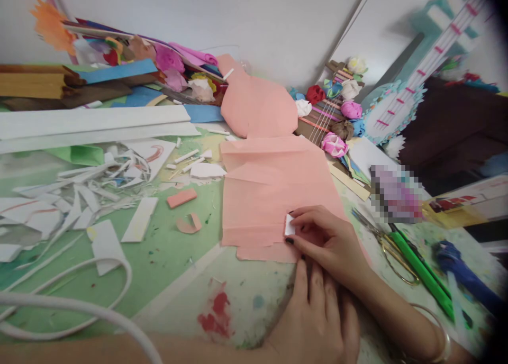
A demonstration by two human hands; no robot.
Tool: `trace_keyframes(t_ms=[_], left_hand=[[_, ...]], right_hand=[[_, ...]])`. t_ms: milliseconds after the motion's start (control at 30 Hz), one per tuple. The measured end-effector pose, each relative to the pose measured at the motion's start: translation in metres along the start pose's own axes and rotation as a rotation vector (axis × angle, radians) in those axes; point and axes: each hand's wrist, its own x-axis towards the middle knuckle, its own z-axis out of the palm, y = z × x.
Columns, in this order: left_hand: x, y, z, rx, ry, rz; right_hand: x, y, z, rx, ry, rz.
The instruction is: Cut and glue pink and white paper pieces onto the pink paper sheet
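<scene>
A creased sheet of salmon-pink paper (265, 189) lies on the green worktop (170, 247). My right hand (325, 237) rests on its near right corner, fingers curled, pinching a small white piece (289, 225) against the paper. My left hand (317, 321) lies just below, fingers together and pointing up toward the sheet's near edge, beside the right wrist. Whether it touches the paper is unclear.
White paper scraps and strips (79, 194) litter the left. Green-handled scissors (413, 263) and a blue tool (460, 269) lie at right. Paper flowers (337, 120) and a paper guitar (400, 99) stand at the back right, stacked coloured sheets (99, 83) at the back left.
</scene>
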Motion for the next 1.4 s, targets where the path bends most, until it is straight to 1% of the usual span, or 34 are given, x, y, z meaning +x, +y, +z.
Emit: trace_keyframes(t_ms=[133, 267, 500, 600, 667, 733, 867, 933, 967, 1000, 1067, 1100, 1133, 1167, 1200, 1267, 1300, 1400], left_hand=[[0.001, -0.001, 0.0, -0.015, 0.038, -0.01], [0.001, -0.001, 0.0, -0.025, 0.04, -0.005], [0.002, -0.002, -0.005, -0.017, -0.042, 0.002], [0.003, -0.003, -0.006, 0.021, -0.055, 0.024], [0.002, -0.003, -0.006, 0.047, -0.038, 0.018], [0.003, -0.005, -0.008, 0.048, -0.023, 0.009], [0.011, -0.015, -0.02, -0.086, -0.022, 0.057], [0.02, -0.025, -0.027, -0.137, -0.063, 0.08], [0.024, -0.032, -0.03, -0.138, -0.066, 0.05], [0.029, -0.039, -0.033, -0.12, -0.077, -0.013], [0.038, -0.055, -0.035, -0.047, -0.106, -0.184], [0.042, -0.063, -0.036, 0.018, -0.14, -0.312], [0.045, -0.071, -0.036, 0.07, -0.195, -0.41], [0.047, -0.077, -0.035, 0.111, -0.255, -0.476], [0.048, -0.083, -0.034, 0.128, -0.305, -0.52], [0.049, -0.09, -0.032, 0.059, -0.395, -0.607], [0.049, -0.091, -0.03, 0.013, -0.419, -0.647], [0.05, -0.09, -0.028, -0.107, -0.428, -0.712]], right_hand=[[0.0, -0.002, -0.002, -0.037, -0.016, -0.031], [-0.001, -0.004, -0.004, -0.077, -0.041, -0.034], [-0.002, -0.005, -0.01, -0.005, -0.071, -0.035], [-0.002, -0.002, -0.013, 0.043, -0.059, -0.028], [-0.002, 0.0, -0.015, 0.109, -0.026, -0.009], [-0.001, 0.003, -0.016, 0.212, 0.044, 0.025], [0.0, 0.007, -0.021, 0.401, 0.216, 0.074], [0.001, 0.01, -0.026, 0.433, 0.301, 0.105], [0.001, 0.011, -0.029, 0.439, 0.339, 0.133], [0.001, 0.013, -0.031, 0.445, 0.367, 0.168], [0.001, 0.015, -0.034, 0.462, 0.399, 0.225], [0.001, 0.016, -0.034, 0.466, 0.406, 0.234], [0.001, 0.016, -0.034, 0.464, 0.411, 0.23], [0.001, 0.016, -0.033, 0.453, 0.416, 0.211], [0.001, 0.016, -0.032, 0.436, 0.416, 0.184], [0.001, 0.015, -0.029, 0.401, 0.396, 0.132], [0.001, 0.015, -0.028, 0.386, 0.379, 0.116], [0.001, 0.018, -0.026, 0.354, 0.299, 0.116]])
